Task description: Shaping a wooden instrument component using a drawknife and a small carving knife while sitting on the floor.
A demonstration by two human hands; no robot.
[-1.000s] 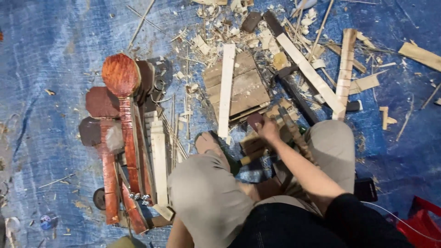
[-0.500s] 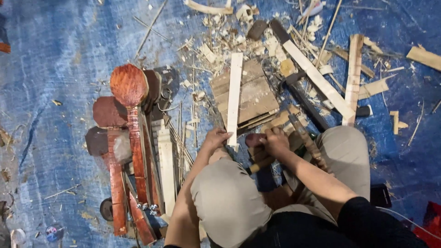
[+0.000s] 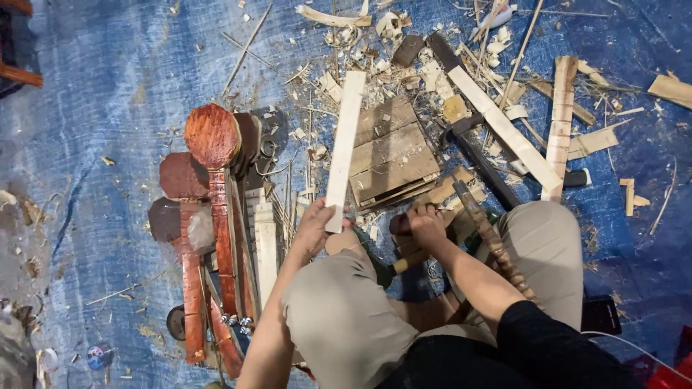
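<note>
**Colours on the blue tarp**

Blue tarp, mottled and scuffed pale. Pale cream on the wooden slat and the scattered shavings. Glossy reddish-brown on the carved paddle-shaped pieces, darker brown on those beside. Weathered grey-brown on the plank block. Khaki trousers, black sleeve. Yellowish tool handle.

Ground beneath me: a blue tarpaulin under even light. Wood shavings litter it beyond a slatted wooden block; red-brown carved pieces lie left of that block.
</note>
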